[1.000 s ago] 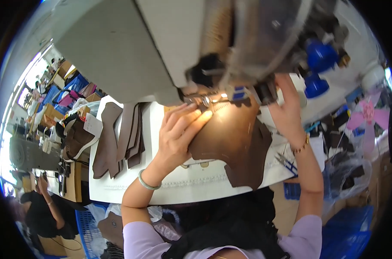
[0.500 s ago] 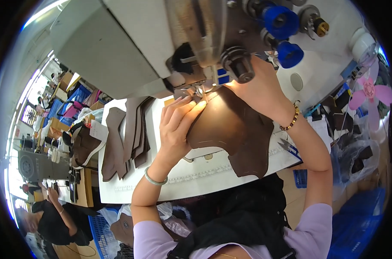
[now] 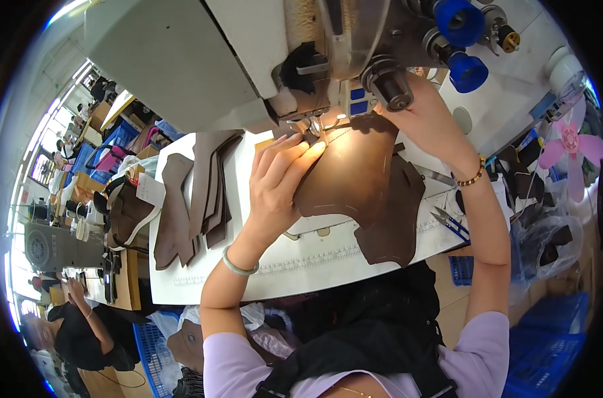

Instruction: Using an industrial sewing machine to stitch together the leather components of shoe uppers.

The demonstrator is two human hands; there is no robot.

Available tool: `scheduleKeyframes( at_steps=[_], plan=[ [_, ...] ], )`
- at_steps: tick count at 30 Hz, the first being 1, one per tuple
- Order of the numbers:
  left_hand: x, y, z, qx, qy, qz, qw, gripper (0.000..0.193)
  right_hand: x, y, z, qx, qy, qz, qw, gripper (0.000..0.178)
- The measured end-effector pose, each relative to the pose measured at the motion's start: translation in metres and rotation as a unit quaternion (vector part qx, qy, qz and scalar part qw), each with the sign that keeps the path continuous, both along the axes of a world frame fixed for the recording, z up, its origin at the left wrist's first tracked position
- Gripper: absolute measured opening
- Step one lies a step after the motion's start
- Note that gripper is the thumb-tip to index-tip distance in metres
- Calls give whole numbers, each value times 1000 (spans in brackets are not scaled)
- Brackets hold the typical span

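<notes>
- Both hands are at the machine's needle area: from my feed the left hand (image 3: 278,182) lies flat, fingers stretched out together, pressing the near-left edge of the brown leather piece (image 3: 361,186); the right hand (image 3: 427,123) rests on the piece's far side at about 2 o'clock, partly behind the machine head, so I cannot tell how far it is closed.
- One large leather piece lies under the sewing machine (image 3: 248,60), lit near the needle, its lower lobe hanging toward 5 o'clock over the tabletop's front edge.
- One stack of cut leather strips (image 3: 195,192) sits at 9 o'clock of the left hand, several pieces overlapping; I can't count them exactly.
- One pair of blue-handled snips (image 3: 451,222) lies at 4 o'clock near the right forearm.
- Two blue knobs (image 3: 464,69) show on the machine head.
- White tabletop (image 3: 202,278), ruler markings along its front edge; bare space lies between the strips and the left forearm.
- Workshop beyond at 9 o'clock: another person (image 3: 76,331) seated at 8 o'clock, well apart.
</notes>
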State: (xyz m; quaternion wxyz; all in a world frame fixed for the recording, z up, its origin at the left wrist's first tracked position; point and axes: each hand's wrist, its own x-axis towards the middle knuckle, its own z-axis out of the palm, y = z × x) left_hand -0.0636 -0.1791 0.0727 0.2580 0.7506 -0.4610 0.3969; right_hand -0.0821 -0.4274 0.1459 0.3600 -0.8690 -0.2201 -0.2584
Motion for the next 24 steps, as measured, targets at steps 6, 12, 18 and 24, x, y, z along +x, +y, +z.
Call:
scheduleKeyframes(
  at_steps=[6,12,18,24],
  plan=[
    [3,1,-1,2,-1,-2,1000,45,6,-10,1,-15,107,20,994,36],
    [5,2,-1,7,-16,1,1000,46,16,-6,-13,-40,11,-17,999,29],
    [2,1,2,8,-6,-12,1000,40,20,-7,-20,66,27,-4,997,24],
    [3,1,2,2,-15,-15,1000,40,19,-10,-25,67,-68,30,995,6]
  ],
)
